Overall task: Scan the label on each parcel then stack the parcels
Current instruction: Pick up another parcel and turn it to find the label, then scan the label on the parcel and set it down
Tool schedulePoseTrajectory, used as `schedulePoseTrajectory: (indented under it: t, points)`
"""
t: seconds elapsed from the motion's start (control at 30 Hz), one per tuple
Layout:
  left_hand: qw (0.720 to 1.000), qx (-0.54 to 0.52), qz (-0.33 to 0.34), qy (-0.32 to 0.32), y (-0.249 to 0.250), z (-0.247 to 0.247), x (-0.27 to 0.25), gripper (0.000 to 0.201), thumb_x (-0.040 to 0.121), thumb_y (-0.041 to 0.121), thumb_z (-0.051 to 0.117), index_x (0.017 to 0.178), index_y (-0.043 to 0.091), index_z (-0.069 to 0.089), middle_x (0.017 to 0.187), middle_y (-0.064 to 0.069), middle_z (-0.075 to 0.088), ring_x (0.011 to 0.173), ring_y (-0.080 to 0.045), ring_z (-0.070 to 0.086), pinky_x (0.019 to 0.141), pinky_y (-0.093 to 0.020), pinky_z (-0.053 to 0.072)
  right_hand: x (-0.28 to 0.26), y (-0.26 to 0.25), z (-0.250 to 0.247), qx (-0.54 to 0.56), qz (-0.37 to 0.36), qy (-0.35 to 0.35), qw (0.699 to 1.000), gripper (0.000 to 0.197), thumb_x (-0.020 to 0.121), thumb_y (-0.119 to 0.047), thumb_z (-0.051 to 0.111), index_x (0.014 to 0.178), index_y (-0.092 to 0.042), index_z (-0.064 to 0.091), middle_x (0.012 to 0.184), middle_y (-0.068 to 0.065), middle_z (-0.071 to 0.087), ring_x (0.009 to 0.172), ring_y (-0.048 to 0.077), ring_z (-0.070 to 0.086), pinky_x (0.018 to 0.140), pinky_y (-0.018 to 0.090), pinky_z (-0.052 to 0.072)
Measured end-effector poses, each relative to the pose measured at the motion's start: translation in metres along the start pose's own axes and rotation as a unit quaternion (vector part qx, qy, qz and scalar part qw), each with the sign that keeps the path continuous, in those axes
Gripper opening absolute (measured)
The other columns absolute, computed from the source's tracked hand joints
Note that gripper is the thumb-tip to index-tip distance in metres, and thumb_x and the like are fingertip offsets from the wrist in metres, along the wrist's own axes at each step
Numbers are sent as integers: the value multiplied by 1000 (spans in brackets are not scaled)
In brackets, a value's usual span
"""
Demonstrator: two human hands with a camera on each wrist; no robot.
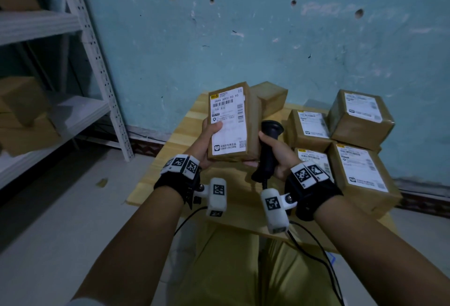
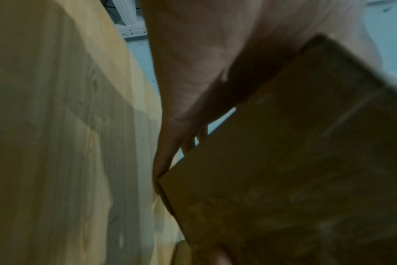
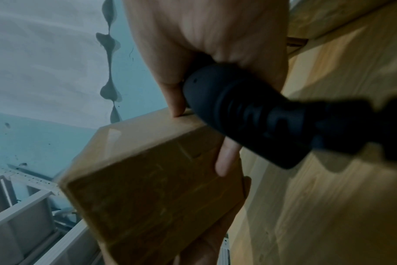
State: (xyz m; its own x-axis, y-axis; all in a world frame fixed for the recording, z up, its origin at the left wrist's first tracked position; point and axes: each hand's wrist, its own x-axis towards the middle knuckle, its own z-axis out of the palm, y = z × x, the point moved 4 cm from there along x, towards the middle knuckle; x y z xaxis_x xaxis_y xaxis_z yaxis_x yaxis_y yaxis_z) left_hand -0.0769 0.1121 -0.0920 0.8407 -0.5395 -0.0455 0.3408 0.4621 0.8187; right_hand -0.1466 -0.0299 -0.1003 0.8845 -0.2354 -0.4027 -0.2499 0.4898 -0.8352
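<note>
My left hand (image 1: 207, 140) grips a long brown parcel (image 1: 231, 123) above the wooden table (image 1: 170, 171), its white shipping label (image 1: 227, 113) turned up toward me and my thumb lying across the label. The same parcel (image 2: 295, 170) fills the left wrist view from below. My right hand (image 1: 277, 154) grips a black handheld scanner (image 1: 269, 150) by its handle, close against the parcel's right side. In the right wrist view the scanner (image 3: 249, 111) crosses over the parcel (image 3: 159, 179), and fingers of that hand touch the box.
Several labelled brown parcels (image 1: 360, 115) are stacked on the table's right side, and one more box (image 1: 270, 96) sits behind the held parcel. A white metal shelf rack (image 1: 80, 67) with boxes stands at the left. The scanner's cable (image 1: 314, 252) trails over my lap.
</note>
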Motion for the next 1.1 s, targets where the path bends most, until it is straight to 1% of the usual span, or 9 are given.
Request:
schedulePoseTrajectory:
  t: [0.13, 0.27, 0.4, 0.77, 0.87, 0.93, 1.0, 1.03, 1.1]
  points:
    - [999, 26, 21, -5, 0, 1, 0, 25, 94, 18, 51, 116, 25, 42, 111, -4, 61, 96, -22, 62, 78, -40, 56, 0, -2, 0, -16, -13, 9, 1000, 38, 91, -26, 58, 123, -6, 52, 112, 17, 65, 87, 30, 65, 51, 34, 57]
    - [997, 56, 41, 27, 0, -4, 2, 49, 94, 11, 48, 137, 21, 26, 102, -1, 63, 80, -14, 69, 72, -35, 58, 0, -8, 4, -80, -80, 10, 993, 12, 93, -23, 54, 92, -14, 62, 79, 1, 69, 67, 16, 62, 49, 27, 48]
    - [995, 74, 43, 53, -5, -10, 4, 53, 93, 11, 52, 135, 26, 25, 98, 2, 63, 69, -9, 71, 64, -30, 60, -2, -7, 14, -106, -108, -5, 989, 12, 93, -24, 54, 97, -14, 61, 81, 5, 67, 70, 20, 60, 59, 32, 49]
    - [998, 62, -13, 24, -22, -30, 0, 72, 94, 0, 42, 148, 35, 11, 145, -12, 42, 123, -33, 48, 90, -47, 47, 8, 2, 17, -122, -107, 14, 987, 14, 93, -23, 54, 91, -11, 59, 86, 10, 66, 74, 25, 63, 78, 50, 51]
    - [996, 81, -23, 34, -26, -35, 1, 73, 93, -1, 46, 148, 31, 11, 144, -13, 42, 118, -32, 50, 81, -39, 48, 10, 3, 15, -118, -112, 19, 986, 13, 93, -23, 54, 87, -13, 59, 85, 10, 66, 74, 25, 63, 76, 49, 51]
    - [995, 73, -37, 49, -31, -41, 1, 89, 80, 7, 68, 148, 26, 14, 143, -14, 43, 108, -28, 54, 79, -36, 49, 15, 5, 14, -117, -105, 28, 987, 13, 93, -23, 55, 89, -11, 59, 84, 9, 67, 73, 24, 64, 71, 45, 53]
    - [995, 72, -50, 42, -35, -41, 0, 131, 37, 26, 94, 145, 22, 20, 136, -12, 48, 108, -27, 54, 78, -33, 50, 18, 7, 12, -118, -103, 37, 987, 16, 93, -24, 55, 95, -9, 59, 84, 8, 67, 74, 24, 64, 65, 42, 55]
    - [995, 77, -49, 37, -36, -41, 1, 146, 20, 35, 95, 145, 20, 22, 134, -12, 49, 111, -28, 53, 79, -33, 50, 19, 7, 11, -118, -102, 41, 987, 18, 93, -24, 55, 98, -8, 59, 85, 8, 67, 75, 23, 65, 62, 40, 56]
    - [994, 93, -39, 38, -35, -43, 5, 154, 13, 37, 94, 146, 19, 20, 135, -15, 49, 115, -30, 52, 87, -39, 49, 22, 7, 9, -108, -101, 53, 988, 22, 93, -23, 55, 106, -5, 58, 87, 9, 67, 77, 23, 65, 54, 34, 57]
